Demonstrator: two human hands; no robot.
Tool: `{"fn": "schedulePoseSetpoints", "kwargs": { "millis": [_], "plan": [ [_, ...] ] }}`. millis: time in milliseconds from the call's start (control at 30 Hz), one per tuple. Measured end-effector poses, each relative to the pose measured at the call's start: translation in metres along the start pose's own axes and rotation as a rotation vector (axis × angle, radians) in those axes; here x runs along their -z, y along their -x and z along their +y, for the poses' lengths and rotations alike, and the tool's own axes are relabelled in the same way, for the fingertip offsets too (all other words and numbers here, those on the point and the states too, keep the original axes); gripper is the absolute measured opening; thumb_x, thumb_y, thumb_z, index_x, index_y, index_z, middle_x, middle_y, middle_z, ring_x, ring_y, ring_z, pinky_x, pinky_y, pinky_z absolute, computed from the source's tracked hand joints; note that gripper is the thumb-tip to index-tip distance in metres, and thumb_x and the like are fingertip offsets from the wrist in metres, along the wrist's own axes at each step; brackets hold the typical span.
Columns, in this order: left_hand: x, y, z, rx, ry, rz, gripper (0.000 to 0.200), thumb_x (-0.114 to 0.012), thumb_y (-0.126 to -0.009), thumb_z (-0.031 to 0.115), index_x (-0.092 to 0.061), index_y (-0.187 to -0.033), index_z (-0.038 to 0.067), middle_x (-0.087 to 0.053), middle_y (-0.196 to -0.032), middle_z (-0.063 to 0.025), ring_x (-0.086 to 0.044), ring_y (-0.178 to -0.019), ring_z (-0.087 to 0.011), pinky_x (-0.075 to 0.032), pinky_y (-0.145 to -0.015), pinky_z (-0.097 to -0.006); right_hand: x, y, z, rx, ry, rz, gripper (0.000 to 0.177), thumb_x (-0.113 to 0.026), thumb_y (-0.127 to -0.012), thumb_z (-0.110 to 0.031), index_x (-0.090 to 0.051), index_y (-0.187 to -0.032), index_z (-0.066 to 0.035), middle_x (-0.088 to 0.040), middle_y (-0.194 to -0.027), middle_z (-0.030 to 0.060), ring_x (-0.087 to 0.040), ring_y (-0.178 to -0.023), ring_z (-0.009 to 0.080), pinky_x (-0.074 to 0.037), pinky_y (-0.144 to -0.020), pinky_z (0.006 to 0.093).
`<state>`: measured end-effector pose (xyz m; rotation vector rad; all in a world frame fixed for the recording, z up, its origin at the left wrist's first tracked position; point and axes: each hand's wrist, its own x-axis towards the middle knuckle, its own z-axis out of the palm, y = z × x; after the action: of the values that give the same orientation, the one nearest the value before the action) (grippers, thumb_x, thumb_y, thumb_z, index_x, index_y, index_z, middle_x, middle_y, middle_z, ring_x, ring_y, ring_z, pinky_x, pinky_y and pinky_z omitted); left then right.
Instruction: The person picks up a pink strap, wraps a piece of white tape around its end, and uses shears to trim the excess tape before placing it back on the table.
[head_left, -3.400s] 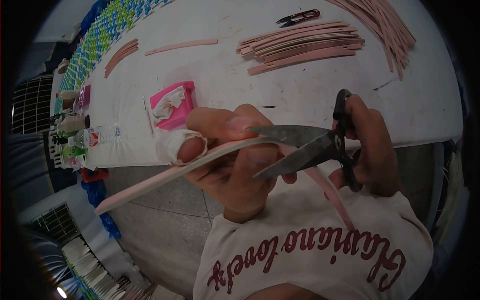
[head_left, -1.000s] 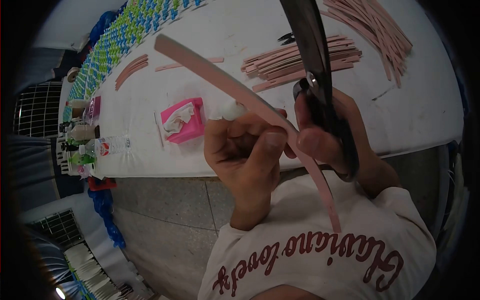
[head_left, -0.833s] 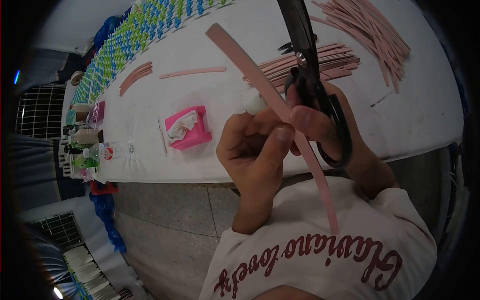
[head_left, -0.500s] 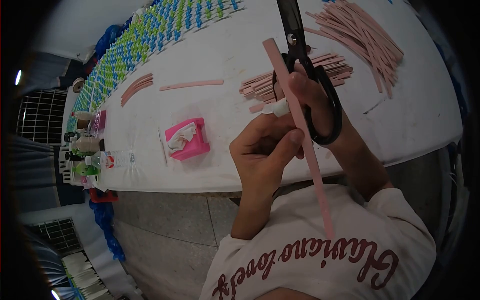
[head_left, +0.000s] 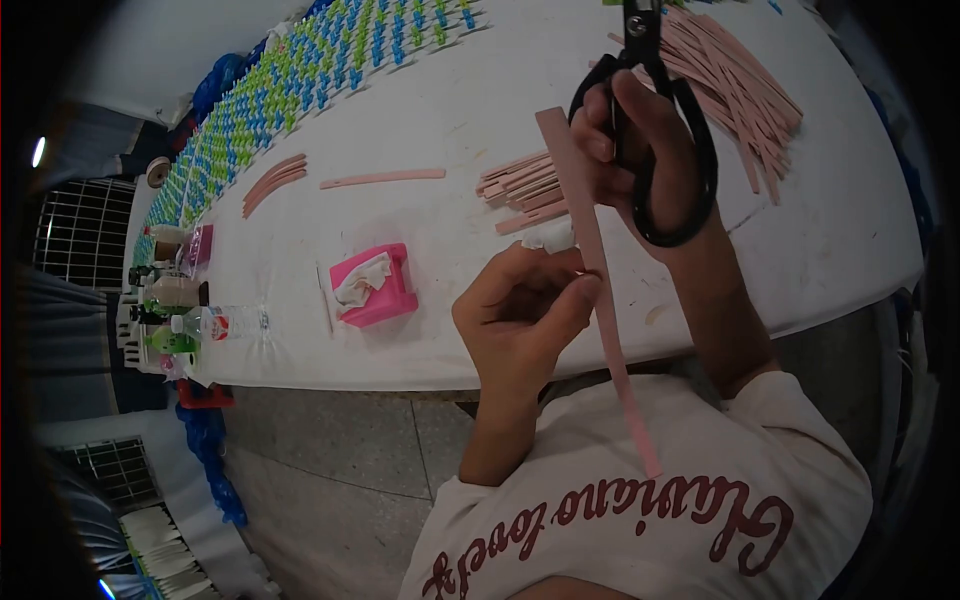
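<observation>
Between thumb and fingers, my left hand (head_left: 530, 310) pinches a long pink strip (head_left: 603, 290) that slants from above the table down over the shirt. A white wrap (head_left: 548, 237) covers one of its fingertips. My right hand (head_left: 655, 150) is closed around the black handles of scissors (head_left: 690, 215), beside the strip's upper end; the blades point up, partly out of view. Behind the hands lie a small stack of pink strips (head_left: 525, 190) and a larger loose pile (head_left: 735, 90).
A pink tissue box (head_left: 375, 287) stands on the white table (head_left: 450, 350). Left of the stack lie a single strip (head_left: 383, 178) and a few curved strips (head_left: 273, 184). Rows of blue and green clips (head_left: 330, 60) line the far side; bottles (head_left: 235, 320) stand at left.
My right hand has moved up and right with the scissors, away from the strip. My left hand has shifted slightly left, and the strip's upper end is lower.
</observation>
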<state>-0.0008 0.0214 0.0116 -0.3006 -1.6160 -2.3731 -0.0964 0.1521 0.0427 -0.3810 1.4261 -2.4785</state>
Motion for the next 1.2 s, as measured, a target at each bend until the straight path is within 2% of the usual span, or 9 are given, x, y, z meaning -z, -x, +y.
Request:
{"fn": "schedulePoseSetpoints", "kwargs": {
  "millis": [133, 200, 333, 400, 500, 700, 900, 1000, 1200],
  "plan": [
    [-0.002, -0.005, 0.001, -0.144, -0.27, 0.074, 0.033, -0.058, -0.071, -0.013, -0.053, -0.101, 0.001, -0.062, -0.085, -0.0155, -0.058, -0.064, -0.0127, -0.047, -0.051, -0.0217, 0.0, 0.011, -0.001, 0.116, 0.106, -0.054, 0.022, -0.055, -0.078, -0.026, -0.041, -0.081, -0.009, -0.049, -0.069, 0.0015, -0.037, -0.048, 0.0037, -0.028, -0.04, 0.0178],
    [-0.005, -0.007, 0.002, -0.169, -0.406, 0.097, 0.016, -0.062, -0.068, -0.013, -0.056, -0.081, -0.006, -0.057, -0.07, -0.0066, -0.054, -0.064, -0.0081, -0.046, -0.054, -0.019, -0.002, 0.014, -0.001, 0.15, 0.149, -0.042, 0.021, -0.057, -0.075, -0.02, -0.041, -0.08, -0.008, -0.049, -0.07, 0.0017, -0.037, -0.048, 0.0039, -0.028, -0.041, 0.0177],
    [-0.001, -0.007, 0.001, -0.196, -0.395, -0.01, 0.02, -0.06, -0.073, -0.009, -0.052, -0.091, -0.006, -0.059, -0.076, -0.0094, -0.056, -0.065, -0.0109, -0.047, -0.056, -0.0208, -0.003, 0.014, 0.001, 0.157, 0.045, -0.077, 0.021, -0.058, -0.071, -0.012, -0.04, -0.081, -0.008, -0.051, -0.073, 0.0038, -0.04, -0.05, 0.0049, -0.031, -0.042, 0.0178],
    [-0.005, -0.008, 0.002, -0.147, -0.095, 0.082, 0.029, -0.055, -0.081, 0.0, -0.045, -0.109, 0.0, -0.06, -0.086, -0.0157, -0.06, -0.073, -0.0188, -0.051, -0.063, -0.0273, -0.005, 0.013, 0.005, 0.155, -0.006, -0.137, 0.021, -0.057, -0.071, -0.01, -0.04, -0.082, -0.008, -0.052, -0.074, 0.0043, -0.042, -0.051, 0.0052, -0.033, -0.043, 0.0179],
    [-0.007, -0.02, 0.01, -0.057, 0.162, 0.065, 0.031, -0.052, -0.085, 0.006, -0.041, -0.114, 0.002, -0.06, -0.086, -0.0169, -0.06, -0.067, -0.021, -0.05, -0.058, -0.0286, -0.014, 0.018, 0.008, 0.206, -0.11, -0.26, 0.024, -0.062, -0.072, -0.007, -0.04, -0.08, -0.006, -0.056, -0.073, 0.0081, -0.048, -0.054, 0.0072, -0.036, -0.045, 0.0191],
    [-0.002, -0.025, 0.018, 0.032, 0.096, 0.075, 0.032, -0.06, -0.077, -0.002, -0.04, -0.102, 0.005, -0.06, -0.079, -0.0119, -0.057, -0.055, -0.0129, -0.045, -0.045, -0.0204, -0.017, 0.014, 0.006, 0.262, 0.064, -0.179, 0.025, -0.059, -0.069, -0.006, -0.037, -0.082, -0.008, -0.052, -0.078, 0.0079, -0.048, -0.062, 0.0075, -0.037, -0.049, 0.0179],
    [-0.002, -0.023, 0.02, 0.085, 0.172, 0.025, 0.031, -0.061, -0.076, -0.002, -0.04, -0.098, 0.004, -0.06, -0.078, -0.0123, -0.057, -0.053, -0.0139, -0.044, -0.041, -0.0213, -0.01, 0.012, 0.003, 0.267, 0.045, -0.171, 0.027, -0.058, -0.069, -0.006, -0.035, -0.084, -0.009, -0.05, -0.077, 0.007, -0.045, -0.064, 0.0077, -0.037, -0.051, 0.0175],
    [-0.007, -0.024, 0.026, 0.17, 0.333, 0.021, 0.026, -0.055, -0.082, 0.007, -0.039, -0.102, 0.001, -0.059, -0.079, -0.0178, -0.056, -0.049, -0.0157, -0.044, -0.04, -0.0215, -0.006, 0.011, 0.007, 0.333, -0.057, -0.277, 0.023, -0.057, -0.07, -0.001, -0.038, -0.083, -0.005, -0.056, -0.08, 0.0119, -0.055, -0.069, 0.0128, -0.048, -0.061, 0.0265],
    [-0.008, -0.028, 0.03, 0.111, 0.291, 0.02, 0.029, -0.057, -0.079, 0.0, -0.039, -0.101, 0.002, -0.06, -0.078, -0.0138, -0.061, -0.058, -0.0211, -0.047, -0.046, -0.0256, -0.019, 0.02, 0.006, 0.241, -0.118, -0.34, 0.024, -0.055, -0.072, -0.001, -0.034, -0.083, -0.004, -0.053, -0.077, 0.0125, -0.053, -0.054, 0.0124, -0.047, -0.044, 0.0234]
  ]
}}
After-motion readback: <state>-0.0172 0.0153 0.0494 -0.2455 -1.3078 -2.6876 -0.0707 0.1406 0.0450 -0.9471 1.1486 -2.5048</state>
